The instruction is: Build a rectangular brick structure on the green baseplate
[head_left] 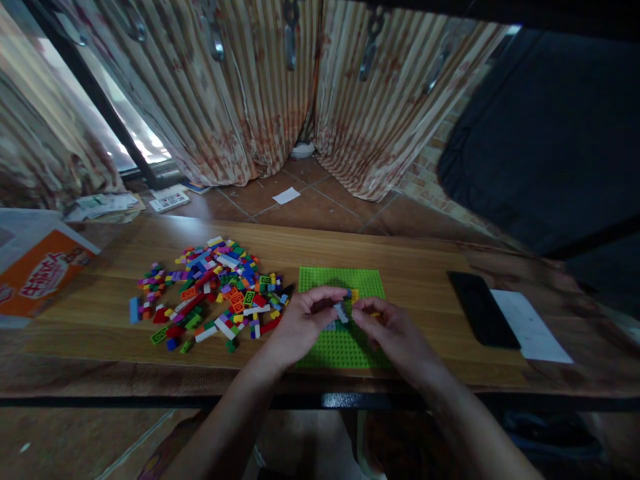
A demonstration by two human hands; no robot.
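Striped curtains (240,100) hang behind a tiled floor (330,213), and in front of them stretches a wooden tabletop (415,267). A plastic box (45,273) with an orange label sits at its left end. Across the left half, between the far and near edges, loose toy bricks (236,300) of many colours lie in a spread heap. A green studded baseplate (330,353) lies right of the heap, its near edge close to the tabletop's near edge. Both hands are over this plate. The left hand (303,323) reaches in over the plate's left edge, thumb and forefinger pinching a pale brick (341,313) above the plate's middle. The right hand (395,330) comes over the right edge with fingertips drawn together, just beside the pale brick; whether they grip anything I cannot tell. Small yellow bricks (355,294) show just beyond the fingertips. Toward the tabletop's right end lies a black flat object (483,310), beside a white sheet (533,327).
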